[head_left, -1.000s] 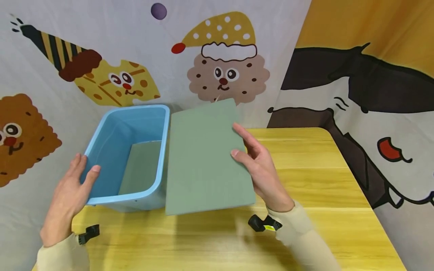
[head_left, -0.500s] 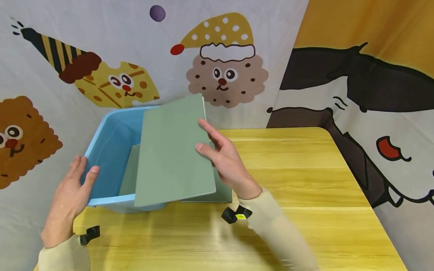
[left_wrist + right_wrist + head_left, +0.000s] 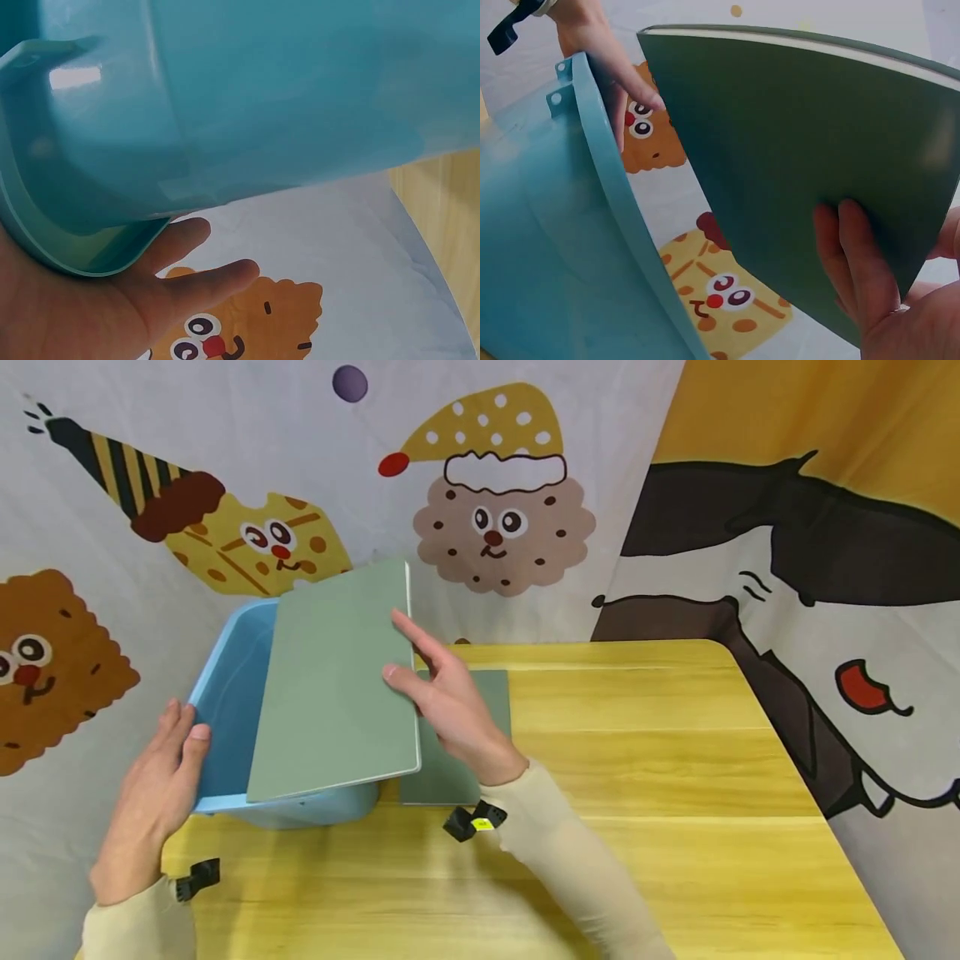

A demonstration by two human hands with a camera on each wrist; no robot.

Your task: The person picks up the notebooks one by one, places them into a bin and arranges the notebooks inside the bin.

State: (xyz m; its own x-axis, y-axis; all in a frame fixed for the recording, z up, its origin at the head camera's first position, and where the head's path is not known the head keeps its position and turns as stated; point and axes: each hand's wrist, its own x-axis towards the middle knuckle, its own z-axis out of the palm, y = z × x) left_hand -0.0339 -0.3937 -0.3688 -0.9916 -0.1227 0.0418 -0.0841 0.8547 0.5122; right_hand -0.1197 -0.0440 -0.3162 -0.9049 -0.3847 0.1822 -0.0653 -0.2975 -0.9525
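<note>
My right hand [image 3: 457, 714] pinches a flat green notebook [image 3: 337, 693] by its right edge, thumb on top and fingers beneath. White page edges show between its covers in the right wrist view. The notebook is tilted above the light blue plastic bin [image 3: 225, 693], hiding much of its opening. My left hand [image 3: 150, 797] holds the bin's left rim, thumb over the inside and fingers outside. In the left wrist view, the left fingers [image 3: 210, 289] extend past the rim. The bin's floor is hidden.
A second green notebook [image 3: 442, 772] lies flat on the wooden table [image 3: 637, 777], right of the bin and partly under my right arm. A cartoon-printed cloth [image 3: 300, 435] hangs close behind the table.
My right hand has carried the notebook left, from beside the bin to over its opening. The notebook on the table and more of the tabletop have come into view. My left hand stays put.
</note>
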